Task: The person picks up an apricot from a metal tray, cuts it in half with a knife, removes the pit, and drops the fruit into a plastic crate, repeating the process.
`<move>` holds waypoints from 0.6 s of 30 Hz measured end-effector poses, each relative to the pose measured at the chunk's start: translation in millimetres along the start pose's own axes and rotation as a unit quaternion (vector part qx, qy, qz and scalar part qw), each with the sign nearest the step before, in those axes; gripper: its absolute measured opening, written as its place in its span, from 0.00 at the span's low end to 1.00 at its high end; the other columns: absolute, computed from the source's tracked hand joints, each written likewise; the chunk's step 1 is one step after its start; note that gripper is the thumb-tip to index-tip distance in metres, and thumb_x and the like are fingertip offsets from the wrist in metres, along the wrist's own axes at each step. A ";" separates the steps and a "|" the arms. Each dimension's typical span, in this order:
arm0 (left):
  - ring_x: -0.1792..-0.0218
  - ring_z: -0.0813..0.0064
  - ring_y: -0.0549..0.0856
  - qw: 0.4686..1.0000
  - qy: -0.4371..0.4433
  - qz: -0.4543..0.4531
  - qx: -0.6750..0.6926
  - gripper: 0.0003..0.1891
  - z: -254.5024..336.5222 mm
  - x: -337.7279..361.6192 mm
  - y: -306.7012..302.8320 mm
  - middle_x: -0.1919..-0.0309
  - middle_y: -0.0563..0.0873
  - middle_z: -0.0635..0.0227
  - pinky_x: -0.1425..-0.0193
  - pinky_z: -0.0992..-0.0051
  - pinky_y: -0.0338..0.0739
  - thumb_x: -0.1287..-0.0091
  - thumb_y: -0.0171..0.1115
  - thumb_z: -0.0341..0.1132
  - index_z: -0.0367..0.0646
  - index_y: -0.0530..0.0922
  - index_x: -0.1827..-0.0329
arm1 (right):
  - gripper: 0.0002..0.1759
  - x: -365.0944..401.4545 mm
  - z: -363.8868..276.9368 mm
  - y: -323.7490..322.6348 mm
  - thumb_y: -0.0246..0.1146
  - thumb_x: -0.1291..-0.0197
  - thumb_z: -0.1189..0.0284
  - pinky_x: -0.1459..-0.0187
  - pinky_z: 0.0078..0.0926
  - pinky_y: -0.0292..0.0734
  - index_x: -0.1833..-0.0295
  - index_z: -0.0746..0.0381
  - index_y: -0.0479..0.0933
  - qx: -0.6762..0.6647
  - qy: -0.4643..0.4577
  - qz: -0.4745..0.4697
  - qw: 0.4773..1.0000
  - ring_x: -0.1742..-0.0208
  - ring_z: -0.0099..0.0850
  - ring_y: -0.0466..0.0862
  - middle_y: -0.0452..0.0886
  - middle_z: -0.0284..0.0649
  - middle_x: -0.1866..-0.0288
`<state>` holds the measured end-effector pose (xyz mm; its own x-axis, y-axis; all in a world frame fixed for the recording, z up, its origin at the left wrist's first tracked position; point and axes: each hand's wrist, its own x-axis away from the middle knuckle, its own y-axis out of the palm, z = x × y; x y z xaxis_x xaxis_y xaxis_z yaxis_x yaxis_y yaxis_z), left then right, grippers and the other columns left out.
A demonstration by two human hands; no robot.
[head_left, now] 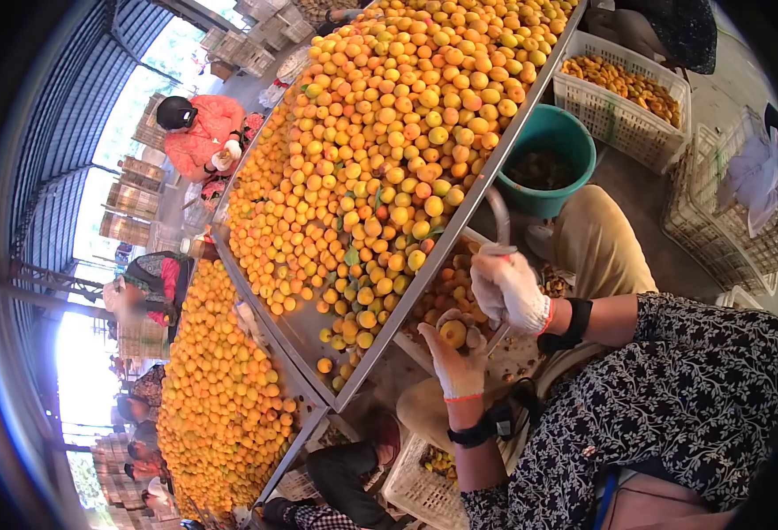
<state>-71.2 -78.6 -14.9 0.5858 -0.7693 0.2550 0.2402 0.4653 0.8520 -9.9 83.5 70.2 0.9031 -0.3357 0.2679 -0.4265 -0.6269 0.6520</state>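
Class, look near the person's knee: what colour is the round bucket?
The bucket is teal green, seen best in the head view.

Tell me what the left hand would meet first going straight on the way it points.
Probably the boxed fruit just beyond the left hand; depth is unclear, and if it passed above that, the metal table rim.

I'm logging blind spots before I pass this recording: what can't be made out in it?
All in the head view:
- Right hand: its curled gloved fingers hide whatever it may grip.
- Fruit in the left hand: the hand covers part of it.
- Teal bucket: shadow obscures what its dark contents are.
- Large fruit heap: cut off by the top edge.
- Far people, lower left: too small and hazy.
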 end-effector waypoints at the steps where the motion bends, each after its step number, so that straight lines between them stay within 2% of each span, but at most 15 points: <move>1: 0.59 0.77 0.80 0.996 0.019 0.065 -0.062 0.34 -3.2 6.5 29.7 0.58 0.83 0.63 0.53 0.80 0.74 0.27 0.38 0.68 0.44 0.76 0.50 | 0.17 6.8 -12.4 10.1 0.57 0.30 0.63 0.87 0.20 0.55 0.72 0.56 0.67 -0.078 -0.066 -0.005 0.995 0.88 0.20 0.61 0.63 0.28 0.85; 2: 0.55 0.69 0.80 0.989 0.047 0.096 -0.101 0.29 -7.1 12.4 45.3 0.52 0.81 0.58 0.48 0.74 0.75 0.28 0.56 0.55 0.38 0.71 0.38 | 0.16 10.3 -20.2 14.0 0.56 0.29 0.63 0.88 0.20 0.54 0.72 0.56 0.66 -0.154 -0.132 -0.011 0.979 0.87 0.20 0.59 0.61 0.28 0.85; 3: 0.55 0.69 0.80 0.989 0.044 0.093 -0.102 0.29 -14.4 17.9 54.6 0.52 0.81 0.58 0.48 0.74 0.75 0.28 0.56 0.55 0.38 0.71 0.38 | 0.16 11.1 -23.8 12.9 0.56 0.29 0.63 0.88 0.20 0.54 0.72 0.56 0.66 -0.154 -0.135 -0.008 0.979 0.87 0.20 0.59 0.61 0.28 0.85; 4: 0.47 0.61 0.79 0.865 0.188 0.107 -0.453 0.37 -23.7 24.7 60.5 0.43 0.76 0.52 0.42 0.70 0.74 0.35 0.64 0.53 0.35 0.64 0.32 | 0.16 11.4 -27.0 11.3 0.56 0.29 0.63 0.88 0.21 0.54 0.71 0.56 0.66 -0.184 -0.174 -0.070 0.965 0.87 0.20 0.59 0.61 0.29 0.85; 5: 0.40 0.53 0.78 0.602 0.304 0.103 -0.731 0.48 -29.0 30.6 67.4 0.34 0.71 0.46 0.37 0.65 0.74 0.41 0.71 0.51 0.32 0.57 0.26 | 0.16 12.0 -29.2 9.6 0.56 0.29 0.64 0.88 0.21 0.55 0.70 0.57 0.66 -0.214 -0.211 -0.130 0.945 0.87 0.21 0.59 0.60 0.29 0.84; 6: 0.27 0.46 0.63 0.689 0.193 0.082 -0.694 0.60 -27.6 34.6 76.3 0.25 0.55 0.40 0.25 0.60 0.59 0.49 0.75 0.37 0.29 0.38 0.22 | 0.16 11.6 -28.8 6.1 0.55 0.28 0.63 0.88 0.21 0.56 0.70 0.58 0.66 -0.247 -0.217 -0.173 0.928 0.87 0.22 0.59 0.61 0.30 0.84; 7: 0.27 0.46 0.63 0.689 0.193 0.079 -0.694 0.60 -30.5 34.9 80.3 0.25 0.55 0.40 0.25 0.60 0.59 0.49 0.75 0.37 0.29 0.38 0.22 | 0.16 13.6 -29.2 5.4 0.55 0.28 0.63 0.88 0.21 0.56 0.70 0.58 0.66 -0.246 -0.219 -0.172 0.928 0.87 0.22 0.59 0.61 0.30 0.84; 9: 0.28 0.45 0.65 0.613 0.266 0.064 -0.741 0.54 -38.7 34.8 84.6 0.27 0.60 0.40 0.27 0.62 0.63 0.48 0.71 0.29 0.30 0.42 0.22 | 0.17 18.7 -28.3 5.2 0.55 0.28 0.62 0.88 0.21 0.56 0.70 0.58 0.66 -0.228 -0.237 -0.152 0.932 0.87 0.22 0.59 0.62 0.31 0.85; 10: 0.28 0.45 0.65 0.613 0.266 0.063 -0.742 0.54 -41.2 31.3 85.9 0.27 0.60 0.40 0.27 0.62 0.63 0.48 0.71 0.29 0.30 0.42 0.22 | 0.17 14.6 -27.5 1.4 0.56 0.28 0.62 0.89 0.20 0.55 0.70 0.57 0.67 -0.229 -0.248 -0.202 0.919 0.87 0.22 0.59 0.61 0.31 0.85; 12: 0.43 0.60 0.77 0.551 0.393 0.014 -0.736 0.41 -46.1 23.0 88.4 0.40 0.73 0.48 0.39 0.64 0.72 0.35 0.63 0.28 0.30 0.48 0.24 | 0.16 22.5 -26.8 3.3 0.57 0.28 0.65 0.88 0.19 0.55 0.71 0.57 0.66 -0.186 -0.262 -0.156 0.934 0.88 0.21 0.60 0.64 0.32 0.84; 13: 0.43 0.60 0.77 0.550 0.393 0.013 -0.737 0.41 -51.0 22.8 90.0 0.40 0.73 0.48 0.39 0.64 0.72 0.35 0.63 0.28 0.30 0.48 0.24 | 0.16 27.0 -25.8 5.7 0.58 0.29 0.68 0.88 0.19 0.55 0.72 0.57 0.65 -0.142 -0.274 -0.109 0.945 0.88 0.20 0.62 0.66 0.32 0.84; 14: 0.39 0.60 0.75 0.727 0.301 0.082 -0.612 0.40 -57.7 22.8 92.7 0.37 0.72 0.49 0.36 0.65 0.71 0.35 0.62 0.28 0.32 0.49 0.23 | 0.16 29.8 -23.6 7.6 0.60 0.31 0.70 0.86 0.18 0.55 0.73 0.57 0.64 -0.115 -0.285 -0.107 0.945 0.87 0.20 0.62 0.67 0.31 0.83; 15: 0.36 0.59 0.73 0.860 0.191 0.146 -0.450 0.40 -63.0 21.9 95.4 0.34 0.70 0.51 0.33 0.67 0.70 0.34 0.62 0.28 0.34 0.50 0.23 | 0.14 31.7 -18.6 5.4 0.60 0.32 0.73 0.82 0.19 0.60 0.72 0.58 0.66 -0.104 -0.286 -0.117 0.945 0.83 0.19 0.66 0.69 0.31 0.81; 16: 0.39 0.68 0.75 0.915 0.219 0.179 -0.289 0.30 -65.8 14.1 100.8 0.36 0.72 0.57 0.35 0.68 0.71 0.26 0.55 0.39 0.33 0.59 0.26 | 0.13 31.9 -14.3 4.5 0.61 0.34 0.73 0.79 0.20 0.63 0.72 0.59 0.68 -0.042 -0.320 -0.098 0.941 0.81 0.19 0.69 0.70 0.31 0.80; 18: 0.40 0.69 0.75 0.911 0.220 0.186 -0.295 0.28 -67.9 12.8 108.8 0.38 0.73 0.58 0.36 0.69 0.71 0.25 0.52 0.42 0.33 0.61 0.29 | 0.11 30.6 -10.0 1.2 0.61 0.35 0.74 0.76 0.21 0.66 0.71 0.60 0.70 0.021 -0.353 -0.079 0.932 0.78 0.20 0.71 0.72 0.31 0.79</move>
<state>15.0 -8.1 50.0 0.9343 -0.3198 0.1571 0.2591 0.9124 0.3168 17.7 79.5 86.2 0.7028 -0.6061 -0.3724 -0.3055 -0.7299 0.6115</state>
